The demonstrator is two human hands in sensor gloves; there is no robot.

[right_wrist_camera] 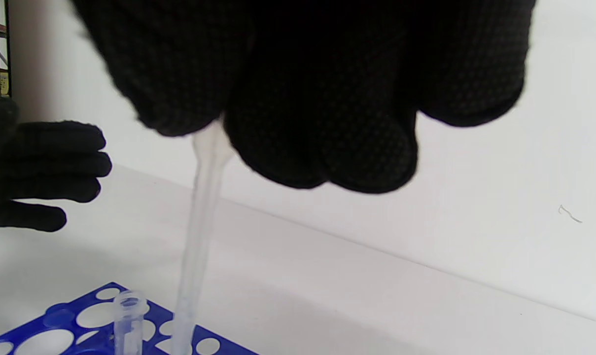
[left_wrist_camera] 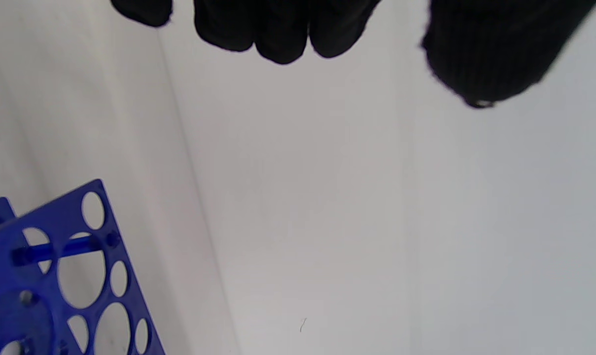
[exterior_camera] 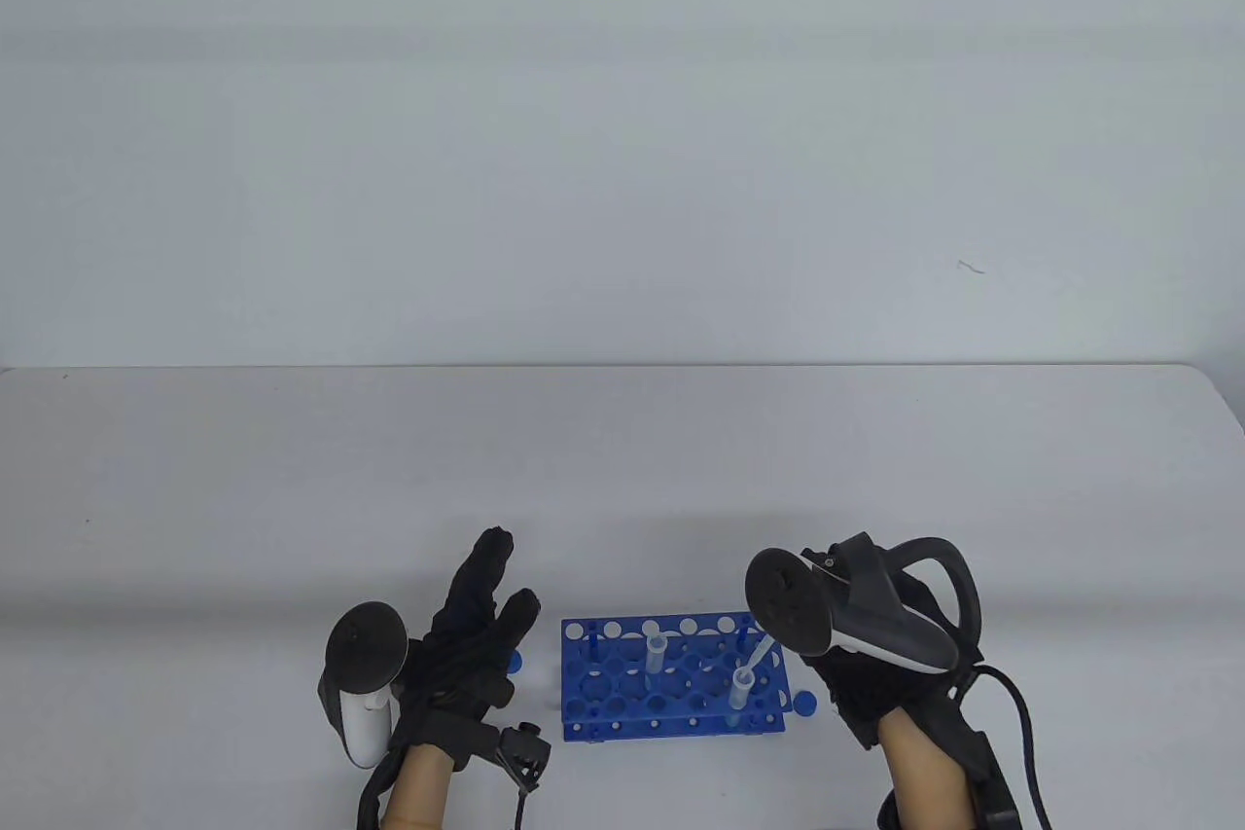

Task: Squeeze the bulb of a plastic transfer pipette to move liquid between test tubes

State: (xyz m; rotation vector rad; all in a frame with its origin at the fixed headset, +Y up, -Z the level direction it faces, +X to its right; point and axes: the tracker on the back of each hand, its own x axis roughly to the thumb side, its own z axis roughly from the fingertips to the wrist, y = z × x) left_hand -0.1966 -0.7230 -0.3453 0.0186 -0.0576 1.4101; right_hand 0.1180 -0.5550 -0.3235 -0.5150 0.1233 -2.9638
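Note:
A blue test tube rack [exterior_camera: 671,680] stands near the table's front edge, also in the left wrist view [left_wrist_camera: 56,276] and the right wrist view [right_wrist_camera: 56,330]. Two clear test tubes stand in it, one left [exterior_camera: 657,660], one right [exterior_camera: 742,689]. My right hand [exterior_camera: 866,674] grips the top of a clear plastic pipette [right_wrist_camera: 199,231]. The pipette [exterior_camera: 757,653] slants down with its tip in the right tube. The bulb is hidden in my fist. My left hand [exterior_camera: 472,640] is held open and empty just left of the rack, fingers spread [left_wrist_camera: 278,29].
Two small blue caps lie on the table, one right of the rack [exterior_camera: 803,703] and one by my left hand [exterior_camera: 515,663]. The white table [exterior_camera: 622,480] stretches back to a pale wall.

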